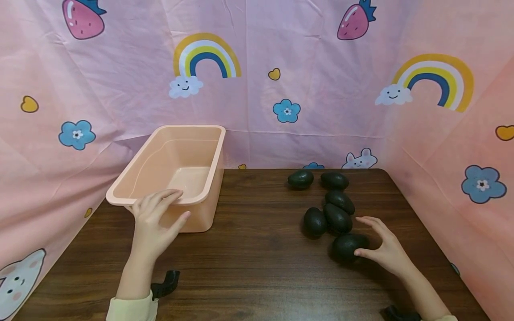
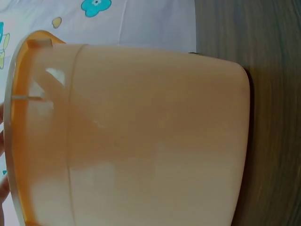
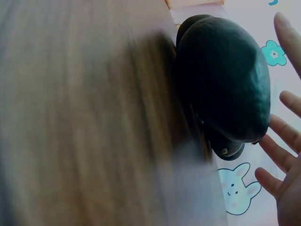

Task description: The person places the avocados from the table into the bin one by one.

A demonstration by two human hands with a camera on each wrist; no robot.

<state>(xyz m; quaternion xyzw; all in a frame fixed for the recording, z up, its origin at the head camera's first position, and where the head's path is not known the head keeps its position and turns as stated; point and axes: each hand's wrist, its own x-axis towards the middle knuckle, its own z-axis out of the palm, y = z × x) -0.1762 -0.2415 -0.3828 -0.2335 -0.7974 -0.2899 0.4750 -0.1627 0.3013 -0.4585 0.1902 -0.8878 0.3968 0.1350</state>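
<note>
A peach plastic tub stands at the left of the table, its outer wall filling most of the left wrist view. At its near rim is my left hand, fingers reaching over the edge and thumb held apart, with nothing in its grip. Several dark green avocados lie on the right side of the table. My right hand is spread beside the nearest avocado, with the thumb overlapping its right end. In the right wrist view the fingers are stretched apart next to that avocado.
Behind the nearest avocado, others run in a loose line, including a middle avocado, a left avocado and two at the back edge. A printed cloth hangs behind and along both sides of the brown wooden table.
</note>
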